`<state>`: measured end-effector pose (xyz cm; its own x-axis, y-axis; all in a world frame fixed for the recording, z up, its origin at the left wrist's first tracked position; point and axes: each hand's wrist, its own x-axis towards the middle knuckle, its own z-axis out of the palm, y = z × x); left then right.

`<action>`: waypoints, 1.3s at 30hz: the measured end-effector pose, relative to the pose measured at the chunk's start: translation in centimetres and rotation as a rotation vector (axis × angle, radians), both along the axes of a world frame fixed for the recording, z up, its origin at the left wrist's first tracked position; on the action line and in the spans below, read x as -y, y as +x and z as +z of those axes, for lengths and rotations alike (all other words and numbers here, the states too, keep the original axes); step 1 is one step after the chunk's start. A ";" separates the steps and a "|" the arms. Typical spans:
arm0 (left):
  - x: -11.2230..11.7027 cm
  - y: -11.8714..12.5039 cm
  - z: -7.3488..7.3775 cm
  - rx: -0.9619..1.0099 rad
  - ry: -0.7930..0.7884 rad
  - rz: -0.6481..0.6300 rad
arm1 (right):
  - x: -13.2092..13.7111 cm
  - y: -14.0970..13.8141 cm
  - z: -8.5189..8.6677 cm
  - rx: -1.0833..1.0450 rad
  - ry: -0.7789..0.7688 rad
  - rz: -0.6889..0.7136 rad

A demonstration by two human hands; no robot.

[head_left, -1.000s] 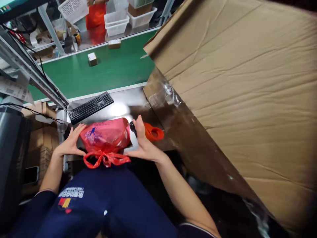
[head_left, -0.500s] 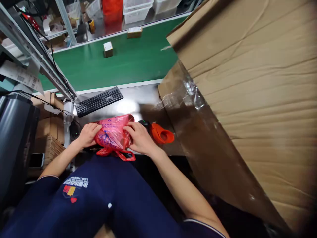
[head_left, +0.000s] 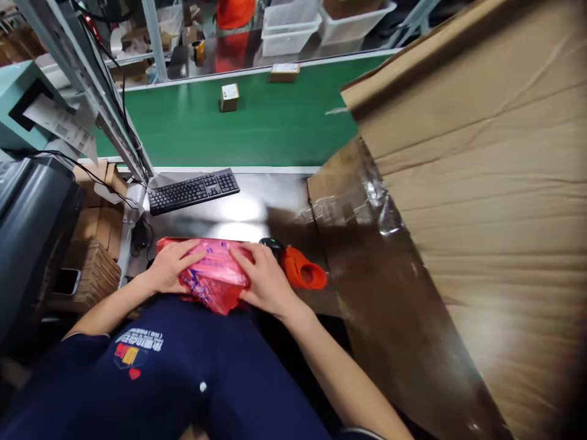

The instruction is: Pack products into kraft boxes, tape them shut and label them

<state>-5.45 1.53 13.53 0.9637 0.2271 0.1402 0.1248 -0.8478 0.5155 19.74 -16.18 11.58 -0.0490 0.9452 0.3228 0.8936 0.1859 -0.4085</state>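
A red plastic bag (head_left: 215, 275) with blue print lies at the table's front edge, close to my body. It is wrapped around something whose shape is hidden. My left hand (head_left: 174, 266) grips its left side, fingers on top. On the right side my right hand (head_left: 263, 278) holds it, with the thumb toward the middle of the bag. Just right of that hand sits an orange and black handheld scanner (head_left: 302, 269). Behind the bag a black keyboard (head_left: 195, 190) lies at a slant on the metal table (head_left: 257, 189).
A large cardboard box (head_left: 481, 183) with raised flaps fills the right side. Beyond the table runs a green conveyor belt (head_left: 183, 131) carrying two small boxes. At left are a dark machine (head_left: 36, 214), stacked flat cartons (head_left: 94, 266) and a phone (head_left: 66, 282).
The bag's loose handles no longer show at its near side, and the bag now looks wider and flatter. Both hands have shifted further over its top. The camera view has moved slightly.
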 end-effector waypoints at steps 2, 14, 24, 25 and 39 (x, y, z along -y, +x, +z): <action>0.8 -1.0 -0.5 0.029 0.043 -0.025 | 1.7 -0.9 -0.3 0.061 0.016 -0.007; -1.6 3.2 1.1 -0.257 0.006 -0.004 | -2.9 0.1 -0.9 0.077 -0.282 0.018; 0.7 -1.6 -1.6 -0.019 -0.409 0.712 | 0.4 2.0 -4.6 -0.149 -0.063 -0.238; 1.2 -1.6 -2.1 0.018 -0.420 0.724 | 0.6 1.8 -4.9 -0.151 -0.054 -0.242; 4.7 0.5 -3.8 0.649 -0.951 0.786 | 1.4 1.4 -2.6 -0.036 -0.069 -0.141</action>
<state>-4.99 -3.17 9.71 0.3635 0.9316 -0.0042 -0.0814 0.0363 0.9960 21.18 -17.62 8.94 0.0958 0.9618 0.2564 0.8933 0.0306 -0.4485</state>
